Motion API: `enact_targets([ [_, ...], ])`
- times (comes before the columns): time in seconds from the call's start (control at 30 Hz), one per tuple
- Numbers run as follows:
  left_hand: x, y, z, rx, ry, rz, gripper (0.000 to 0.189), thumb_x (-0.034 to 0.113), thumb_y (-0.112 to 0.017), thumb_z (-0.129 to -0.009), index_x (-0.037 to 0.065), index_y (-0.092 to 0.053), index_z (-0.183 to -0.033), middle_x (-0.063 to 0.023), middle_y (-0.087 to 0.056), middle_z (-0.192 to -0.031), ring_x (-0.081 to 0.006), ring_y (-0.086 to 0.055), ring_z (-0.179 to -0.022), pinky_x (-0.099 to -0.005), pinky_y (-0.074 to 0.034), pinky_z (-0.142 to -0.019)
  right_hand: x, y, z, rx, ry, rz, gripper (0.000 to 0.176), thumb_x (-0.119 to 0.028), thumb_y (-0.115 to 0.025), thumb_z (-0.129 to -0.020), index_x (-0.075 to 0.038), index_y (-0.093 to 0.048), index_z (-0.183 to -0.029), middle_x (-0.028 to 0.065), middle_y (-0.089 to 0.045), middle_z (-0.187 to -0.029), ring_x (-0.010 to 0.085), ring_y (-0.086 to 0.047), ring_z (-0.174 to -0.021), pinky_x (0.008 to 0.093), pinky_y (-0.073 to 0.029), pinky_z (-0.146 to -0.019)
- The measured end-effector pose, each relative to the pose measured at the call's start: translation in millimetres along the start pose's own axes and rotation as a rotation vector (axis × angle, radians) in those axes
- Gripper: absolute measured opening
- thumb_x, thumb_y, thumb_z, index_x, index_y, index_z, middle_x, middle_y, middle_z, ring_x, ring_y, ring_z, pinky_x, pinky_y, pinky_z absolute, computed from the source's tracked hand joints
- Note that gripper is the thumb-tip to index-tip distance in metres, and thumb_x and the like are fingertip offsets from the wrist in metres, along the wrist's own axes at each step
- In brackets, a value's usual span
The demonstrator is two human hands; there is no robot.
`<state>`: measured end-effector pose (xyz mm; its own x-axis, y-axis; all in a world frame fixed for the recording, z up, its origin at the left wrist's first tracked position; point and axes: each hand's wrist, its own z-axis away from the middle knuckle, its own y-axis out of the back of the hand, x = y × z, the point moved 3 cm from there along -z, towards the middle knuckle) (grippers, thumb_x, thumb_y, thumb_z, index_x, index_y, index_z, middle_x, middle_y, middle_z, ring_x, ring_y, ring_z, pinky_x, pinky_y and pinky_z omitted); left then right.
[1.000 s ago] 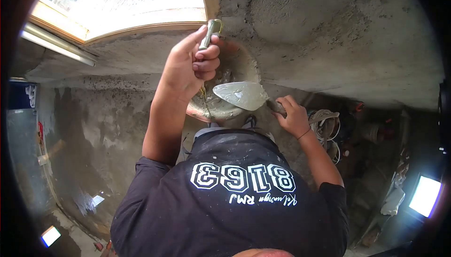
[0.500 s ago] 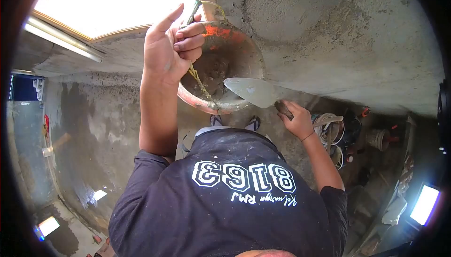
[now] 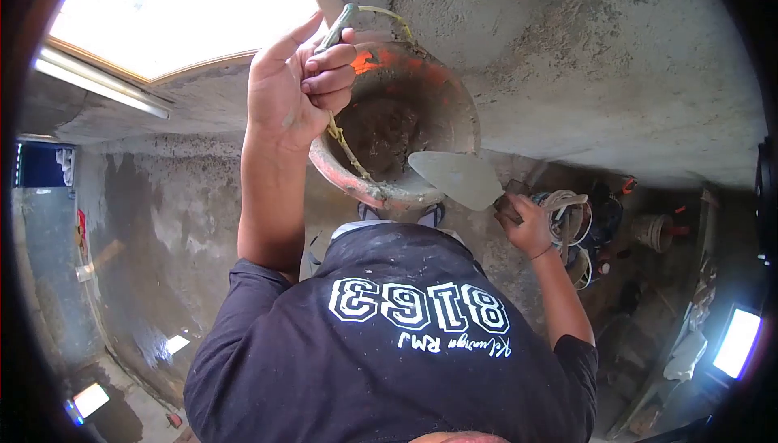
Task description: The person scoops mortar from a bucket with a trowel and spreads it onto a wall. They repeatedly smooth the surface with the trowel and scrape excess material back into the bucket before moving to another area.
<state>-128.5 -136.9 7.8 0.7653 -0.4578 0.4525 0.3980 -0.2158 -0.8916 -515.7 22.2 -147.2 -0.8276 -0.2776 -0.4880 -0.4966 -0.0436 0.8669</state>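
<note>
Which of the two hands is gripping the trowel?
The right hand, low beside the bucket, grips the trowel by its handle; the left hand is raised, holding the bucket's handle.

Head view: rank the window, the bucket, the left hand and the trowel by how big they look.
1. window, cropped by the frame.
2. bucket, hung from the left hand.
3. left hand, nearer the camera, so less sure.
4. trowel, its handle hidden in the right hand.
</note>
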Motion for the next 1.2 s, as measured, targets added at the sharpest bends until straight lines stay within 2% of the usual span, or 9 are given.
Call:
enact_targets([
  [0.23, -12, -19, -6, 0.124, 0.055, -0.051, 0.037, 0.035, -0.056, -0.098, -0.002, -0.053, -0.105, 0.0067, -0.029, -0.067, -0.0031, -0.024, -0.05, -0.0202, -0.017, -0.043, 21, -2, 38, 0.019, -0.044, -0.056, 0.044, -0.017, -0.079, -0.072, -0.001, -0.066, -0.11, 0.0196, -0.069, -0.101, 0.0379, -0.068, -0.09, 0.041, -0.055, -0.075],
  [0.33, -16, -26, -10, -0.05, 0.094, 0.024, 0.042, 0.031, -0.046, -0.103, -0.008, -0.045, -0.117, 0.0042, -0.03, -0.073, -0.0047, -0.026, -0.055, -0.0196, -0.021, -0.046, 42, -4, 55, -0.008, -0.136, -0.112, 0.043, -0.016, -0.079, -0.072, -0.001, -0.066, -0.11, 0.0199, -0.069, -0.101, 0.0379, -0.068, -0.091, 0.0412, -0.055, -0.077],
  [0.4, -20, -30, -12, 0.096, 0.066, -0.055, 0.033, 0.033, -0.056, -0.098, 0.001, -0.052, -0.104, 0.0069, -0.03, -0.068, -0.0026, -0.024, -0.051, -0.0198, -0.017, -0.043, 53, -4, 68, -0.027, -0.204, -0.159, 0.043, -0.015, -0.079, -0.072, -0.001, -0.066, -0.11, 0.0201, -0.069, -0.101, 0.038, -0.067, -0.092, 0.0415, -0.055, -0.078],
  [0.63, -16, -30, -3, 0.199, -0.035, -0.248, 0.027, 0.03, -0.057, -0.098, 0.003, -0.054, -0.099, 0.0079, -0.03, -0.066, -0.0014, -0.025, -0.051, -0.0189, -0.015, -0.044, 53, 7, 79, 0.096, -0.156, 0.016, 0.041, -0.017, -0.078, -0.074, 0.001, -0.067, -0.11, 0.0205, -0.069, -0.103, 0.0384, -0.067, -0.096, 0.0422, -0.053, -0.082],
  [0.77, -12, -19, 3, 0.205, -0.023, -0.305, 0.029, 0.03, -0.052, -0.1, 0.002, -0.053, -0.106, 0.0076, -0.03, -0.068, -0.0016, -0.025, -0.053, -0.0181, -0.017, -0.045, 46, 34, 41, 0.263, -0.076, 0.13, 0.042, -0.016, -0.077, -0.076, -0.002, -0.066, -0.114, 0.0214, -0.068, -0.104, 0.0401, -0.066, -0.095, 0.0422, -0.054, -0.081],
  [0.93, -11, -14, 10, 0.144, 0.01, -0.27, 0.032, 0.028, -0.045, -0.104, -0.001, -0.052, -0.114, 0.007, -0.029, -0.071, -0.0022, -0.026, -0.055, -0.0174, -0.019, -0.045, 1, 90, -35, 0.161, 0.066, 0.186, 0.043, -0.014, -0.074, -0.076, -0.007, -0.067, -0.118, 0.0165, -0.067, -0.103, 0.0364, -0.065, -0.091, 0.0413, -0.053, -0.077],
  [1.0, -13, -16, 9, 0.211, -0.003, -0.294, 0.028, 0.031, -0.06, -0.097, 0.004, -0.054, -0.098, 0.0087, -0.029, -0.065, -0.0001, -0.024, -0.051, -0.0185, -0.014, -0.045, -7, 107, -64, 0.093, 0.113, 0.18, 0.044, -0.014, -0.074, -0.076, -0.009, -0.067, -0.119, 0.0142, -0.066, -0.102, 0.0347, -0.065, -0.089, 0.041, -0.052, -0.076],
  [1.13, -12, -12, 14, 0.198, 0.006, -0.286, 0.028, 0.032, -0.06, -0.096, 0.005, -0.054, -0.099, 0.0087, -0.029, -0.065, -0.0002, -0.024, -0.051, -0.0188, -0.014, -0.044, -23, 129, -108, -0.01, 0.301, 0.384, 0.047, -0.016, -0.075, -0.073, -0.015, -0.068, -0.119, 0.0098, -0.062, -0.094, 0.0299, -0.062, -0.083, 0.04, -0.051, -0.071],
  [1.2, -16, -11, 16, 0.144, 0.06, -0.301, 0.033, 0.028, -0.044, -0.104, -0.002, -0.053, -0.113, 0.0075, -0.029, -0.07, -0.0011, -0.024, -0.053, -0.0176, -0.018, -0.043, -28, 132, -124, -0.049, 0.337, 0.431, 0.047, -0.017, -0.075, -0.073, -0.016, -0.068, -0.119, 0.0092, -0.061, -0.093, 0.0289, -0.062, -0.082, 0.0399, -0.051, -0.069],
])
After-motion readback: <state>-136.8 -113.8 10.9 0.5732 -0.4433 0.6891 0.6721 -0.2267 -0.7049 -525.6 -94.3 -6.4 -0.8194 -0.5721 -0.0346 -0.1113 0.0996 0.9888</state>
